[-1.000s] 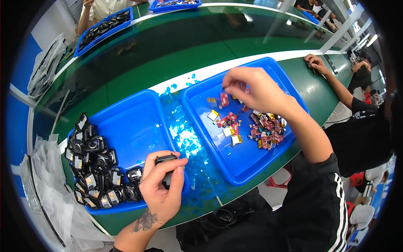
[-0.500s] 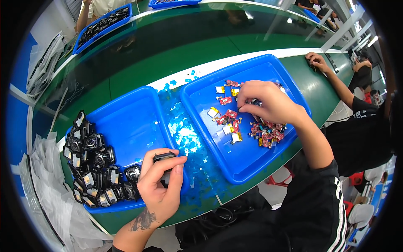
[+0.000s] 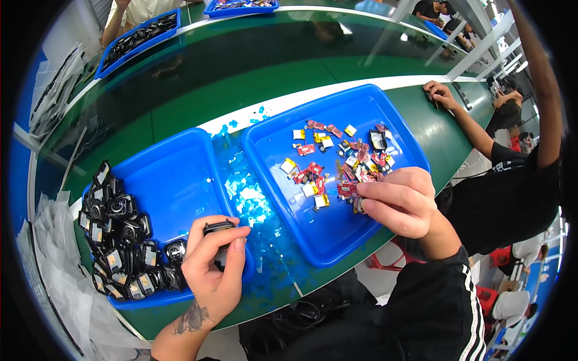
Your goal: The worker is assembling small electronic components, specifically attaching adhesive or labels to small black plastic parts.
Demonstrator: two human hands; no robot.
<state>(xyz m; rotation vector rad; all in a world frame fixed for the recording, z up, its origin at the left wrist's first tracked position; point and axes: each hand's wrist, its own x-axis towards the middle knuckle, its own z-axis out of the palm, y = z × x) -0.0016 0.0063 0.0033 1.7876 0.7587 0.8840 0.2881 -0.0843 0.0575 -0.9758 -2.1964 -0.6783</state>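
My left hand (image 3: 212,265) is closed around a black watch case (image 3: 218,227) at the near right edge of the left blue tray (image 3: 212,157). Over the right blue tray (image 3: 274,201), my right hand (image 3: 404,201) has thumb and fingers pinched together at a small red circuit board (image 3: 347,190). Beyond those fingertips lies a loose heap of red boards with small silver-and-yellow batteries (image 3: 361,157). An open black case (image 3: 378,140) sits in the heap's far side. Many similar black watch cases (image 3: 123,231) are piled in the left tray's left half.
Bits of blue film (image 3: 253,201) litter the green bench between the trays. A co-worker's hand (image 3: 441,95) rests on the bench at the right, holding something dark. Across the bench stands another blue tray (image 3: 139,47) of black parts. Clear plastic sheeting (image 3: 51,253) hangs at left.
My right hand has come nearer and slightly right from over the middle of the heap, uncovering the black case there. A red board now shows at its fingertips. My left hand still holds the watch case.
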